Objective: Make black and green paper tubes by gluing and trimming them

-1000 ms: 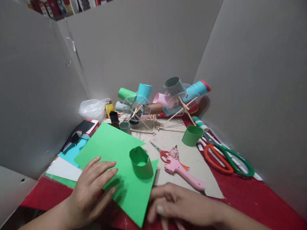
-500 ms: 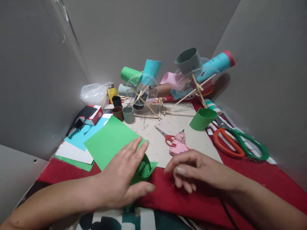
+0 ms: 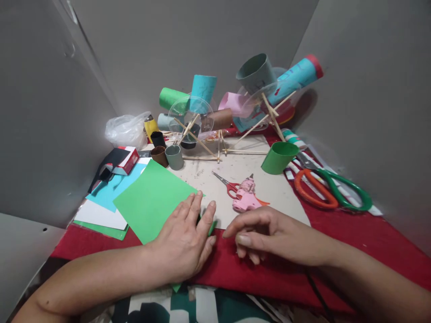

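Observation:
My left hand (image 3: 185, 237) lies flat with its fingers stretched out on a green sheet of paper (image 3: 148, 197). Beneath that hand the near corner of the sheet is mostly hidden, with a bit of green showing past the fingers. My right hand (image 3: 269, 235) hovers above the red cloth, its fingers loosely bent and nothing seen in them. Just beyond it a pink glue gun (image 3: 245, 199) rests on the grey board (image 3: 205, 179), beside small red-handled scissors (image 3: 232, 188).
Behind stand two wheel-like models of paper cups (image 3: 203, 92) and sticks (image 3: 249, 130). A green paper tube (image 3: 278, 161) and large scissors (image 3: 350, 193) are at right. Small paper tubes (image 3: 174, 159), a plastic bag (image 3: 126, 130) and coloured sheets (image 3: 101, 213) are at left.
My left hand has flattened over the curled corner of the green sheet, which stood up between thumb and fingers before. My right hand looks nearly unchanged. The view has shifted slightly.

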Available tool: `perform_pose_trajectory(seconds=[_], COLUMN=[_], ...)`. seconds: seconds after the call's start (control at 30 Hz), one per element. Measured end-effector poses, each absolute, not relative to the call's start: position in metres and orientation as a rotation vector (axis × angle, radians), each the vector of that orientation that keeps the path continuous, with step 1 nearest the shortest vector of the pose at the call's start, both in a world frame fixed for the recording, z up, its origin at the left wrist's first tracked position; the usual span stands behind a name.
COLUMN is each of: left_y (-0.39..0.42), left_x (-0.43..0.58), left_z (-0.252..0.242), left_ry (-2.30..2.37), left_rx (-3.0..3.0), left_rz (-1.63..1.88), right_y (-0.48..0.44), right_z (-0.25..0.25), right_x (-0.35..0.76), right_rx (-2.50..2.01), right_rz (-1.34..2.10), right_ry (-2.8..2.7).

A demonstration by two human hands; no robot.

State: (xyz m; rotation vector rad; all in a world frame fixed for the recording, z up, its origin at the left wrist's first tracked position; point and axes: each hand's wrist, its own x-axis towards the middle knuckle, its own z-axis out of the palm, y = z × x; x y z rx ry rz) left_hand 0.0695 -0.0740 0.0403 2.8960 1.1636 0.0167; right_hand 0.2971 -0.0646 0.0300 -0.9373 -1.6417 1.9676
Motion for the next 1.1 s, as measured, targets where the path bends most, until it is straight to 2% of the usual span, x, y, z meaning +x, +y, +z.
perform_pose_trajectory(seconds=[0.17, 0.37, 0.57, 0.63, 0.77, 0.83, 1.1], left_y=[-0.073, -0.069, -0.064, -0.064, -0.059, -0.055, -0.033], left_x=[0.065, 0.049, 0.049, 0.045, 0.034, 0.031, 0.035], left_z=[0.051, 0.069, 0.058, 0.062, 0.073, 0.072, 0.060], left_ry=[1.143, 1.060, 1.075, 1.072, 0.929, 0.896, 1.077], left_rx=[2.800, 2.779, 2.704, 2.669, 2.617, 2.598, 2.664], left_rz=[-0.009, 0.293, 0.082, 0.115, -0.010, -0.040, 0.253], right_y=[-0.063, -0.060, -0.054, -0.052, -0.047, -0.041, 0.004], right_z=[0.026, 0.024, 0.026, 0.030, 0.041, 0.043, 0.018], right_x=[0.299, 0.301, 0.305, 0.310, 0.328, 0.340, 0.385], right_rx=[-0.954, -0.971, -0.987, -1.044, -1.252, -1.314, -1.574], right_rz=[1.926, 1.831, 1.592, 1.415, 0.803, 0.603, 0.281], right_ry=[-1.645, -1.563, -1.457, -1.461, -1.497, -1.428, -1.413])
